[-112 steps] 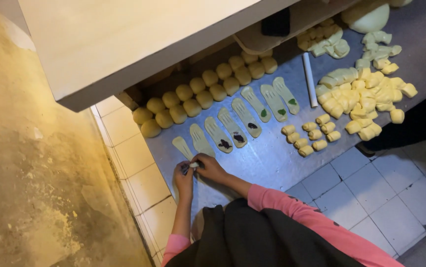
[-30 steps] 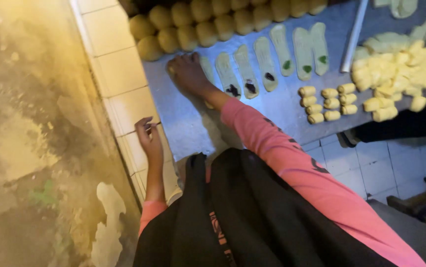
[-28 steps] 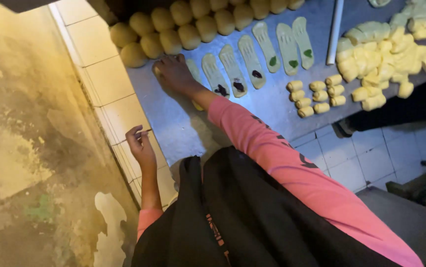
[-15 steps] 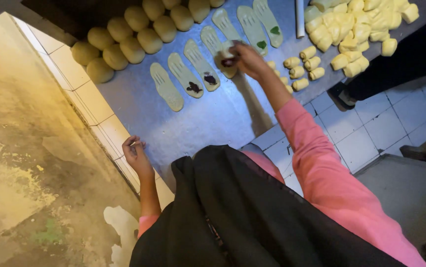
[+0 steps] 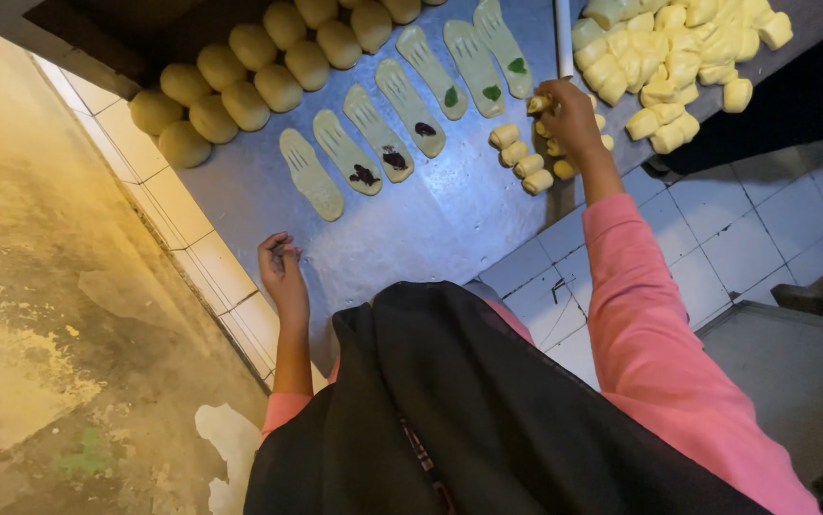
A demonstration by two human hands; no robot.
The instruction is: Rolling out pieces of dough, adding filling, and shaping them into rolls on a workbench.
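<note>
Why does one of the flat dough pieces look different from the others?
The nearest flat dough strip is bare, while the others carry a dab of dark filling or green filling. Nothing looks spilled or broken. The right hand is at the small dough rolls.

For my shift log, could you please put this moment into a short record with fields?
surface: metal table edged with white tiles
left hand: at the table's near edge, fingers curled, contents unclear
right hand: reaching into the small dough pieces
flat dough strips: in a row, some with dark filling, some with green
dough balls: two rows at the far side
dough pile: far right
rolling pin: beside the pile
</note>
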